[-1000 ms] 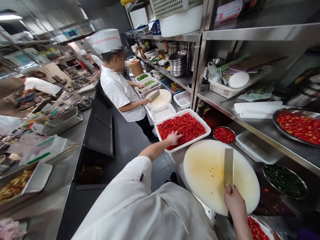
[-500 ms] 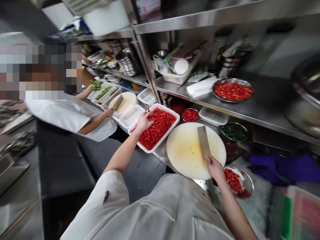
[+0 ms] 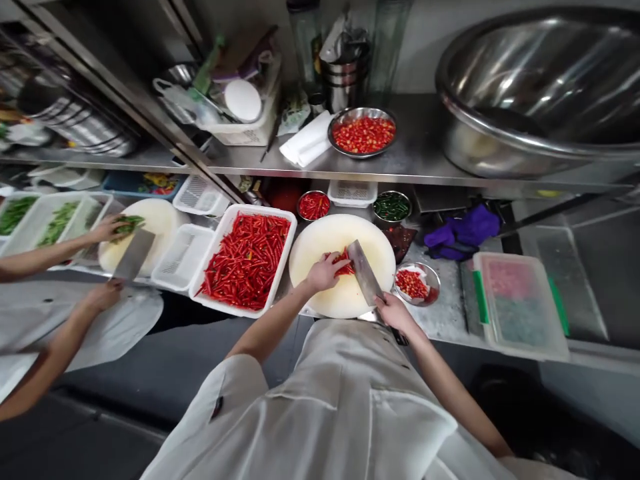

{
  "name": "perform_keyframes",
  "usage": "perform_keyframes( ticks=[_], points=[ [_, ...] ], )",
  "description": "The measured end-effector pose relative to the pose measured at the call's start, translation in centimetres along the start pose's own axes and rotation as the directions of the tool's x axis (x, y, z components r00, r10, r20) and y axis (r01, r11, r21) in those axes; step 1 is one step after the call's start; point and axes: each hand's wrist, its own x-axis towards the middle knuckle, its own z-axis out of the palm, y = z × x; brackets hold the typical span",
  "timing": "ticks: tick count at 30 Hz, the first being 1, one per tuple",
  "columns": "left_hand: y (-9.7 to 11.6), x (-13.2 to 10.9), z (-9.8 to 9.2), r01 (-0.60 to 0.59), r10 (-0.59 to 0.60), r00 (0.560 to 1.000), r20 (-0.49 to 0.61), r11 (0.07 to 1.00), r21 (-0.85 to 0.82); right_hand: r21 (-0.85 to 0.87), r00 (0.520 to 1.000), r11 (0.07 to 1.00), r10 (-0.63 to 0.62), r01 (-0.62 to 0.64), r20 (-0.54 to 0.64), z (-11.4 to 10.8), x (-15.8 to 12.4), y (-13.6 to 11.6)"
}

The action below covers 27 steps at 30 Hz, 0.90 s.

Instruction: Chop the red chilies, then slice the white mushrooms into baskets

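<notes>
My left hand (image 3: pixel 324 272) is closed on a small bunch of red chillies (image 3: pixel 343 261), holding them down on the round white cutting board (image 3: pixel 320 237). My right hand (image 3: pixel 393 311) grips the handle of a cleaver (image 3: pixel 364 271), whose blade stands on the board just right of the chillies. A white tray of whole red chillies (image 3: pixel 246 257) sits left of the board. A small steel bowl of chopped red chilli (image 3: pixel 415 283) is right of the board, beside my right hand.
A co-worker at the left holds a cleaver (image 3: pixel 133 254) and green chillies on another round board (image 3: pixel 156 220). Bowls of red (image 3: pixel 313 205) and green (image 3: pixel 391 206) chilli sit behind my board. A lidded plastic box (image 3: pixel 520 305) lies right; a shelf above carries a large steel bowl (image 3: pixel 540 87).
My left hand has left the chilli tray and brought a bunch of red chillies onto the board. The cleaver has tilted beside them. My view has swung right and down.
</notes>
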Motion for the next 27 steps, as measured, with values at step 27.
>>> perform_keyframes(
  ticks=[27],
  points=[
    [-6.7,6.1,0.4,-0.302,0.313,0.95,-0.001,0.913,-0.275,-0.777,0.884,0.422,-0.203,0.467,0.422,-6.6,0.6,-4.6]
  ],
)
